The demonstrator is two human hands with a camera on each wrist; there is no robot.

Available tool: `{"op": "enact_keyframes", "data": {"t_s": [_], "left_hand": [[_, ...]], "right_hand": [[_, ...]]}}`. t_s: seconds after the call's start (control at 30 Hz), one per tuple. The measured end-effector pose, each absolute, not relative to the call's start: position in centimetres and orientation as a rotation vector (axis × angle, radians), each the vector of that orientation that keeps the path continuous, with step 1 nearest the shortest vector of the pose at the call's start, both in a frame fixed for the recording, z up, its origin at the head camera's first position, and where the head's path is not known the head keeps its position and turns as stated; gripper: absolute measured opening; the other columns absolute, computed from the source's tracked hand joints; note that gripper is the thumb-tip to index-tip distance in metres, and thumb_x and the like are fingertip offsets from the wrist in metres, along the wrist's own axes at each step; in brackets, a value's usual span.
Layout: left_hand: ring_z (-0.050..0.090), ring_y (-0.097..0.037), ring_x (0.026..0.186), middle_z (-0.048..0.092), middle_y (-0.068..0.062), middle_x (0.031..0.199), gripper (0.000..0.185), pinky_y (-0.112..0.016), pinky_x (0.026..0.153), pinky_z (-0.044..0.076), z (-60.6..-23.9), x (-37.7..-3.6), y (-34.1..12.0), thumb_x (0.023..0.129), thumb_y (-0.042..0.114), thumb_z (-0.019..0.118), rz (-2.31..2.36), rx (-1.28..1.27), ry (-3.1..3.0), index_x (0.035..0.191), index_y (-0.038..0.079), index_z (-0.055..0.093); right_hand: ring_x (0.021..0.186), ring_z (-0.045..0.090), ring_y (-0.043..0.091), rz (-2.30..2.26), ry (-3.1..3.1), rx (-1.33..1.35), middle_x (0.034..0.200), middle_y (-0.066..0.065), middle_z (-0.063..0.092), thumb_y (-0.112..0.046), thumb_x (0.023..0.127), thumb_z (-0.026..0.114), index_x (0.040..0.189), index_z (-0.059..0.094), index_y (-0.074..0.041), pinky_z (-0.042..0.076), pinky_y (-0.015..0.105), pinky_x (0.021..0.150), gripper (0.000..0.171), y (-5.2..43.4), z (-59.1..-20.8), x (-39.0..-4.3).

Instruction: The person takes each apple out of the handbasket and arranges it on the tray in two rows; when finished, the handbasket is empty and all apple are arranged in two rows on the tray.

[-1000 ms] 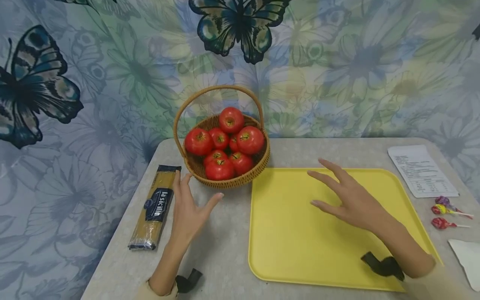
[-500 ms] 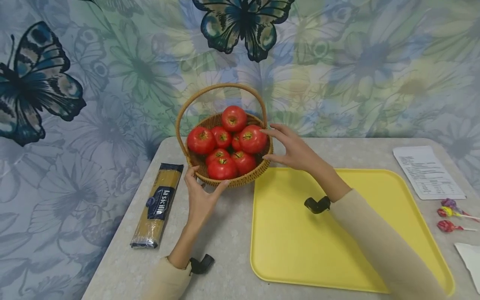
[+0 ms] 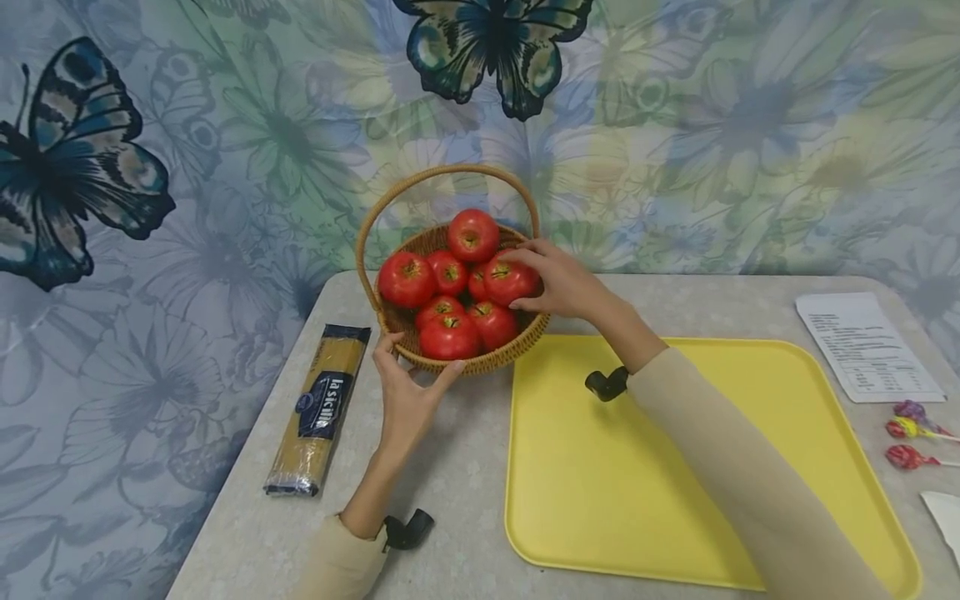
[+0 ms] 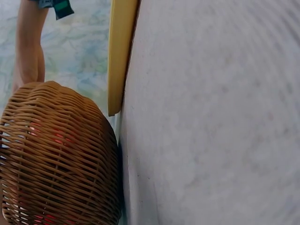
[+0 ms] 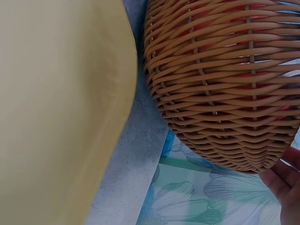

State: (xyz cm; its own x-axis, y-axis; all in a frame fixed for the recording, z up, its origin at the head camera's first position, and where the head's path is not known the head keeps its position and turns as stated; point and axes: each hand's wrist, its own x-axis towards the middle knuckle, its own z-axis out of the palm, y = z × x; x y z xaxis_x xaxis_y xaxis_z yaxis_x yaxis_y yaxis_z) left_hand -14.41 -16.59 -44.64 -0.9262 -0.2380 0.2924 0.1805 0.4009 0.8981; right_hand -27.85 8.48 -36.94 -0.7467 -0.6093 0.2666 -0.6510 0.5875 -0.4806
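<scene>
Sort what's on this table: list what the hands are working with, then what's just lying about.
In use:
- wicker basket, steadied by the left hand
- tomato, gripped by the right hand

Lying about:
- yellow tray
- spaghetti packet
- printed sheet
- lollipops

The basket [image 3: 480,354] was woven wicker, ribbed and rough, low in the left-wrist frame. The tomatoes [image 3: 450,335] in it were glossy, smooth-skinned. The tray [image 3: 637,508], lower right in the head view, looked matt, smooth yellow plastic. The table [image 3: 457,467] was speckled, dull grey. The pasta packet [image 3: 318,408] at lower left shone like clear film.
</scene>
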Motion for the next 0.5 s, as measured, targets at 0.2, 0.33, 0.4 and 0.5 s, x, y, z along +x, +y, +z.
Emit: {"op": "enact_keyframes", "data": {"t_s": [0.2, 0.33, 0.4, 0.5], "left_hand": [[0.033, -0.025, 0.136, 0.017, -0.015, 0.155, 0.089, -0.049, 0.098, 0.048, -44.5, -14.5, -16.6, 0.078, 0.04, 0.082, -1.517, 0.043, -2.305, 0.138, 0.007, 0.025], [0.034, -0.024, 0.135, 0.019, -0.015, 0.153, 0.088, -0.048, 0.097, 0.049, -44.6, -14.5, -16.7, 0.078, 0.042, 0.081, -1.515, 0.058, -2.317, 0.137, 0.01, 0.025], [0.034, -0.024, 0.134, 0.019, -0.016, 0.152, 0.087, -0.049, 0.097, 0.049, -44.7, -14.5, -16.8, 0.078, 0.042, 0.081, -1.517, 0.061, -2.317, 0.137, 0.011, 0.025], [0.034, -0.024, 0.134, 0.019, -0.017, 0.152, 0.087, -0.048, 0.096, 0.049, -44.7, -14.5, -16.9, 0.079, 0.043, 0.081, -1.522, 0.058, -2.312, 0.137, 0.011, 0.025]], "right_hand": [[0.126, 0.048, 0.033, 0.829, -2.772, 1.034, 0.138, 0.014, 0.049, -0.032, 0.076, 0.085, 0.134, 0.056, -0.02, 0.043, 0.051, 0.105, 0.066, 8.1, -36.7, -28.2], [0.124, 0.05, 0.032, 0.842, -2.743, 1.005, 0.137, 0.013, 0.05, -0.03, 0.076, 0.085, 0.131, 0.057, -0.019, 0.046, 0.05, 0.102, 0.062, 7.8, -36.8, -28.1], [0.12, 0.052, 0.03, 0.879, -2.698, 0.988, 0.134, 0.011, 0.052, -0.029, 0.075, 0.085, 0.13, 0.057, -0.02, 0.048, 0.049, 0.099, 0.062, 7.8, -36.8, -27.8], [0.116, 0.054, 0.026, 1.002, -2.6, 0.956, 0.129, 0.008, 0.053, -0.027, 0.075, 0.085, 0.129, 0.056, -0.019, 0.05, 0.047, 0.097, 0.062, 8.0, -36.5, -26.8]]}}
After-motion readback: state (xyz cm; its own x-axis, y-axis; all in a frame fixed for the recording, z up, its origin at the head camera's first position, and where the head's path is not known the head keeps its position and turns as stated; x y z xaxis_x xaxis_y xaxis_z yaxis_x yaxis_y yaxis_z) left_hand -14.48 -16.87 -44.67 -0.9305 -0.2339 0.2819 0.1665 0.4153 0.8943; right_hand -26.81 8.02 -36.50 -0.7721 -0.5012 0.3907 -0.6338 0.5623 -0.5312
